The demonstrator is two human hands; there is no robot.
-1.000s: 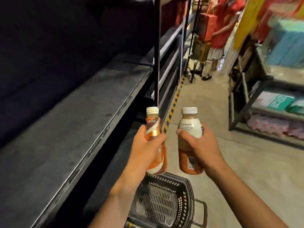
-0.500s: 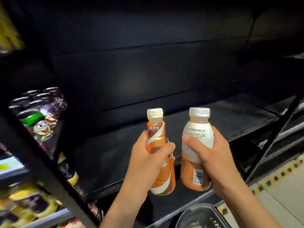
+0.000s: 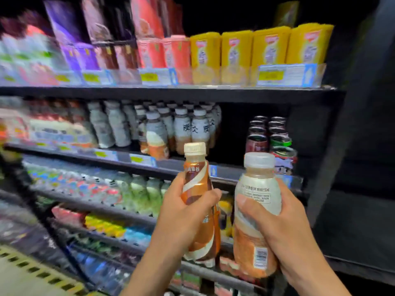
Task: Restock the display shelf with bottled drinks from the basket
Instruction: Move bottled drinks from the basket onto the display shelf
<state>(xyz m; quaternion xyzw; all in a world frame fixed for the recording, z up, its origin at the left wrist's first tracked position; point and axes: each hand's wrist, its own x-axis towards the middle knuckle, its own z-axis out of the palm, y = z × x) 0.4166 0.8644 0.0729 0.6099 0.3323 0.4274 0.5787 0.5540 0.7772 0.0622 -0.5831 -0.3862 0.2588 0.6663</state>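
Two bottled drinks held upright, side by side, in front of a stocked display shelf (image 3: 192, 167). Left hand (image 3: 183, 218), grip wrapped tight around an orange-and-white swirl bottle (image 3: 198, 197) with a cream cap. Right hand (image 3: 282, 227), grip closed round a wider bottle (image 3: 256, 210) with a white label, white cap and brown drink showing at neck and base. Bottles close together, not seen to touch. Behind them, on the middle tier, a cluster of similar white-labelled bottles (image 3: 181, 129); further right, dark cans (image 3: 269, 135) in rows. Between these two groups, an open gap on the tier. Above, yellow cartons (image 3: 256, 52) lined up behind price tags. Left side of shelving blurred, colours only. No basket in sight.
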